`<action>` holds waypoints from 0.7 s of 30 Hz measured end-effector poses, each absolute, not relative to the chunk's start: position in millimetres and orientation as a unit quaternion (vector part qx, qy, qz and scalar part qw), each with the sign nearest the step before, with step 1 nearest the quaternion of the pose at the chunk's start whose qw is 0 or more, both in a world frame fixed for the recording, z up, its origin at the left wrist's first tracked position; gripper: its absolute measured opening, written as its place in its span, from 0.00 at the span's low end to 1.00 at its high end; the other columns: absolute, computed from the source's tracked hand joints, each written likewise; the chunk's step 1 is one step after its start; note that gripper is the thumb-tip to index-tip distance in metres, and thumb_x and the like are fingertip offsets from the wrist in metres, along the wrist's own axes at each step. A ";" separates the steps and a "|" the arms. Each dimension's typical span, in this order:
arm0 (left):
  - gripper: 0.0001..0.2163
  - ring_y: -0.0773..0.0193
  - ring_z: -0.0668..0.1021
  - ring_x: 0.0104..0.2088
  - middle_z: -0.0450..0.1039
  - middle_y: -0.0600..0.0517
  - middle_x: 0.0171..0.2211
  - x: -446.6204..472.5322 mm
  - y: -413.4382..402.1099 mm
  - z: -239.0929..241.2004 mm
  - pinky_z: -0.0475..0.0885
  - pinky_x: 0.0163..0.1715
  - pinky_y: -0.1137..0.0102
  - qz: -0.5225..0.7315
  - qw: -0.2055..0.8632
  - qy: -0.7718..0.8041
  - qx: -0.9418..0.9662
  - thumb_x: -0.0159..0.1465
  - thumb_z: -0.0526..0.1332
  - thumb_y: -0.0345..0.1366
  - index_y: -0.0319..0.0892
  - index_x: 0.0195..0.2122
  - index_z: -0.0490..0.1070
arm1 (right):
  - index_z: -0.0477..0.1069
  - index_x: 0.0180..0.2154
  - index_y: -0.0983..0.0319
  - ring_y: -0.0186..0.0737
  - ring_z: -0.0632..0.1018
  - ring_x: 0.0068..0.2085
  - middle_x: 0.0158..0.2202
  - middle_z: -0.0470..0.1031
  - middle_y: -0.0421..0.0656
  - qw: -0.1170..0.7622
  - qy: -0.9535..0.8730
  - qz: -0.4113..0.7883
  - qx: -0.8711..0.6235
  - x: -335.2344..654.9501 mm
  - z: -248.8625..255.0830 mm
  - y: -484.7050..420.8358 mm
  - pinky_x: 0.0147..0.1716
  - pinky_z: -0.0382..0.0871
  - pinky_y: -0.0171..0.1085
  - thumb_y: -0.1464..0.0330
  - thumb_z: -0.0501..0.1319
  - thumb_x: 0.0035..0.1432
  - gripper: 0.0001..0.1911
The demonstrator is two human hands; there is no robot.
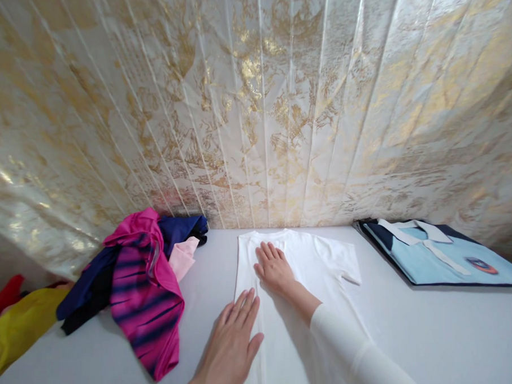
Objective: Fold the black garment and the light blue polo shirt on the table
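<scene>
A white T-shirt [299,320] lies on the white table, its neckline toward the wall and one short sleeve spread out to the right. Its left side runs in a straight edge, with no sleeve showing there. My right hand [274,267] rests flat on the upper part of the shirt, fingers stretched out. Nearer to me, my left hand [235,340] lies at the shirt's left edge with its fingers extended and the thumb out. Neither hand grasps anything. The lower end of the shirt runs out of view, partly behind my right sleeve.
Left of the shirt is a loose heap with a pink and navy garment [148,298] and a light pink cloth [183,257]. Yellow cloth [26,321] lies at the far left. Folded polo shirts [432,258] are stacked at right. A gold-patterned covering [252,113] hangs behind the table [457,336].
</scene>
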State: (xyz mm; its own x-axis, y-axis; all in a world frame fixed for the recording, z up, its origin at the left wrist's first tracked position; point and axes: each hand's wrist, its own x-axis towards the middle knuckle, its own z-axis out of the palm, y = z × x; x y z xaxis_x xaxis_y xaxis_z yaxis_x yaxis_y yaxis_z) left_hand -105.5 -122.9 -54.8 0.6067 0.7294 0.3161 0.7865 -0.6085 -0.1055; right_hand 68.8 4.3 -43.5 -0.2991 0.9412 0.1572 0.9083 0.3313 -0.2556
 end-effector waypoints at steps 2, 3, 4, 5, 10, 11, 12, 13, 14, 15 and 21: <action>0.29 0.58 0.60 0.63 0.51 0.49 0.65 -113.4 -140.3 -48.6 0.62 0.56 0.64 -0.109 0.121 -0.380 -0.911 0.67 0.52 0.41 0.42 0.67 0.45 | 0.53 0.64 0.67 0.51 0.48 0.67 0.67 0.47 0.51 0.113 -0.803 0.077 -0.580 67.9 -39.4 4.7 0.62 0.45 0.49 0.61 0.47 0.66 0.29; 0.30 0.59 0.60 0.63 0.52 0.49 0.65 -117.7 -147.9 -46.8 0.62 0.56 0.65 -0.108 0.127 -0.359 -0.918 0.67 0.52 0.42 0.42 0.67 0.43 | 0.53 0.64 0.68 0.51 0.48 0.67 0.68 0.47 0.52 0.104 -0.803 0.082 -0.582 66.7 -36.6 2.8 0.63 0.45 0.49 0.61 0.47 0.66 0.29; 0.30 0.59 0.61 0.63 0.53 0.48 0.65 -122.1 -154.8 -46.3 0.62 0.55 0.67 -0.111 0.139 -0.344 -0.922 0.67 0.52 0.43 0.42 0.68 0.43 | 0.53 0.64 0.69 0.51 0.48 0.67 0.68 0.46 0.53 0.102 -0.805 0.083 -0.578 64.7 -33.7 -1.1 0.63 0.45 0.49 0.61 0.48 0.66 0.30; 0.31 0.60 0.61 0.62 0.55 0.48 0.64 -126.7 -160.9 -47.3 0.62 0.55 0.68 -0.119 0.154 -0.335 -0.922 0.67 0.52 0.44 0.40 0.68 0.42 | 0.53 0.64 0.70 0.50 0.48 0.67 0.68 0.46 0.53 0.108 -0.812 0.080 -0.569 61.6 -30.9 -7.3 0.63 0.45 0.49 0.62 0.48 0.65 0.30; 0.29 0.63 0.66 0.58 0.67 0.50 0.58 -144.5 -177.7 -64.2 0.62 0.53 0.73 -0.166 0.236 -0.301 -0.909 0.69 0.49 0.47 0.39 0.67 0.47 | 0.53 0.64 0.66 0.44 0.51 0.67 0.67 0.50 0.49 0.163 -0.874 0.080 -0.450 33.5 -29.3 -58.4 0.64 0.47 0.45 0.58 0.48 0.65 0.30; 0.28 0.64 0.67 0.58 0.68 0.51 0.57 -146.0 -178.9 -67.0 0.62 0.52 0.74 -0.172 0.246 -0.296 -0.907 0.69 0.48 0.46 0.39 0.67 0.48 | 0.53 0.64 0.66 0.45 0.51 0.67 0.67 0.50 0.49 0.161 -0.879 0.090 -0.440 27.6 -31.2 -66.8 0.64 0.48 0.45 0.56 0.48 0.65 0.31; 0.27 0.64 0.67 0.57 0.69 0.52 0.56 -146.8 -179.7 -68.8 0.62 0.53 0.75 -0.174 0.251 -0.294 -0.906 0.69 0.48 0.45 0.40 0.66 0.50 | 0.53 0.64 0.66 0.46 0.51 0.67 0.67 0.49 0.49 0.157 -0.880 0.100 -0.437 22.7 -33.3 -72.9 0.64 0.47 0.46 0.55 0.48 0.65 0.32; 0.26 0.64 0.67 0.57 0.69 0.52 0.57 -147.1 -180.2 -69.7 0.61 0.53 0.75 -0.172 0.253 -0.295 -0.905 0.69 0.48 0.44 0.41 0.66 0.51 | 0.53 0.64 0.66 0.47 0.51 0.67 0.67 0.48 0.49 0.152 -0.879 0.108 -0.440 18.8 -35.2 -76.5 0.64 0.47 0.47 0.54 0.48 0.64 0.33; 0.25 0.64 0.67 0.58 0.68 0.51 0.57 -147.0 -180.7 -69.8 0.61 0.54 0.74 -0.163 0.251 -0.298 -0.906 0.69 0.48 0.43 0.41 0.65 0.52 | 0.53 0.64 0.66 0.48 0.50 0.67 0.68 0.48 0.49 0.148 -0.877 0.113 -0.443 16.1 -36.9 -77.7 0.64 0.46 0.47 0.53 0.48 0.64 0.34; 0.24 0.63 0.66 0.58 0.67 0.51 0.58 -146.8 -181.2 -69.3 0.61 0.54 0.73 -0.153 0.251 -0.300 -0.907 0.69 0.49 0.42 0.42 0.65 0.54 | 0.53 0.64 0.66 0.49 0.50 0.67 0.68 0.47 0.49 0.147 -0.875 0.116 -0.446 14.5 -38.1 -76.9 0.64 0.46 0.48 0.53 0.48 0.64 0.34; 0.18 0.63 0.68 0.57 0.68 0.56 0.57 -150.3 -192.6 -60.2 0.64 0.52 0.72 -0.139 0.296 -0.271 -0.905 0.69 0.50 0.39 0.51 0.59 0.64 | 0.52 0.64 0.66 0.49 0.49 0.67 0.68 0.46 0.51 0.163 -0.873 0.115 -0.445 16.1 -39.0 -63.1 0.64 0.45 0.48 0.49 0.47 0.63 0.37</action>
